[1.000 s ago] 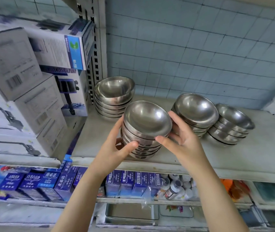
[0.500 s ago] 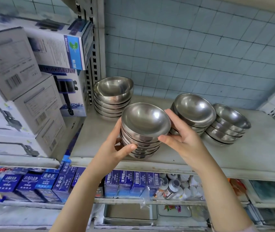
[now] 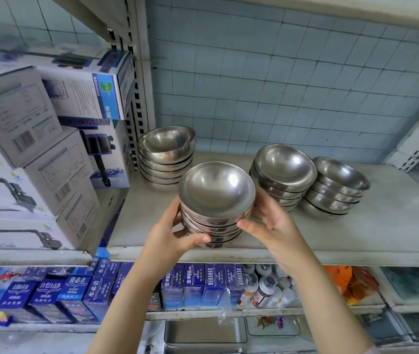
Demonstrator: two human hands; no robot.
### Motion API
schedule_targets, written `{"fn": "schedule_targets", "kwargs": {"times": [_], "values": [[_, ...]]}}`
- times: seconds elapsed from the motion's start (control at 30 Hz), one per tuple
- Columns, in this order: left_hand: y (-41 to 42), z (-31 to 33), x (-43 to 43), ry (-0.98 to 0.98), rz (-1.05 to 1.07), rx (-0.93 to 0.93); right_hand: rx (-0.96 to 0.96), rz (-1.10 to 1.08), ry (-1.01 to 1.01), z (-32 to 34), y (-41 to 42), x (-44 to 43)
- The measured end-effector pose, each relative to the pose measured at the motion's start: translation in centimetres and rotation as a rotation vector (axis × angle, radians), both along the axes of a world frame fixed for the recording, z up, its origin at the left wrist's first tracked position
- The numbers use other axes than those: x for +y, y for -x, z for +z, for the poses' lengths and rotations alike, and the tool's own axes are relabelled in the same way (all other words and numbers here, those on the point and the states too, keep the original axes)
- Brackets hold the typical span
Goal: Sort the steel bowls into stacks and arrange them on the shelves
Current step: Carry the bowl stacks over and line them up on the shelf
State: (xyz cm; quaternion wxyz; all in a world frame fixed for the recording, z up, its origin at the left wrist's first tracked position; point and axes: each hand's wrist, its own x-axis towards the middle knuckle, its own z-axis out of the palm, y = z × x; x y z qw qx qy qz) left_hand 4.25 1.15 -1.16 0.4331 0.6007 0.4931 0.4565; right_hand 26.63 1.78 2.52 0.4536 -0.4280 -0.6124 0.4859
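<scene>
A stack of several steel bowls (image 3: 216,192) stands near the front edge of the grey shelf (image 3: 356,236). My left hand (image 3: 170,236) grips its left side low down, thumb across the bottom bowls. My right hand (image 3: 272,223) holds its right side, thumb at the front under the top bowl. Three more bowl stacks stand behind: a back-left stack (image 3: 166,154) beside the upright post, a middle-right stack (image 3: 283,172), and a far-right stack (image 3: 336,187) leaning against it.
Pump boxes (image 3: 50,154) are piled on the shelf to the left. A slotted metal post (image 3: 137,80) divides the two shelf bays. A lower shelf holds blue cartons (image 3: 75,295) and white bottles (image 3: 267,290). Blue tiled wall (image 3: 280,85) is behind.
Both hands keep hold of the front stack, which has stayed in about the same place near the shelf edge. My left thumb has slid lower around the bottom bowls.
</scene>
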Motion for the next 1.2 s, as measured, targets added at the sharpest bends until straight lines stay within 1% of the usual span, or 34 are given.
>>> {"fn": "schedule_targets", "kwargs": {"times": [0.2, 0.37, 0.57, 0.73, 0.87, 1.03, 1.2], "values": [[-2.7, 2.2, -2.4, -0.059, 0.022, -0.029, 0.058, -0.037, -0.055, 1.9, -2.7, -2.9], [-7.7, 4.6, -3.8, -0.096, -0.032, -0.021, 0.079, -0.111, -0.132, 3.6, -7.5, -5.6], [-18.5, 6.0, -5.8, -0.098, -0.140, -0.069, 0.093, -0.235, -0.191, 5.2, -17.7, -10.1], [-29.7, 5.8, -7.3, -0.083, -0.261, -0.080, 0.081, -0.366, -0.189, 5.8, -27.9, -14.6], [-37.7, 5.6, -8.0, -0.089, -0.347, -0.081, 0.055, -0.422, -0.194, 5.9, -35.3, -17.0], [-45.7, 5.4, -7.2, -0.102, -0.417, -0.044, 0.080, -0.471, -0.158, 5.3, -43.2, -17.6], [-53.2, 5.1, -4.2, -0.111, -0.458, -0.049, 0.063, -0.490, -0.124, 4.4, -50.5, -15.2]]}}
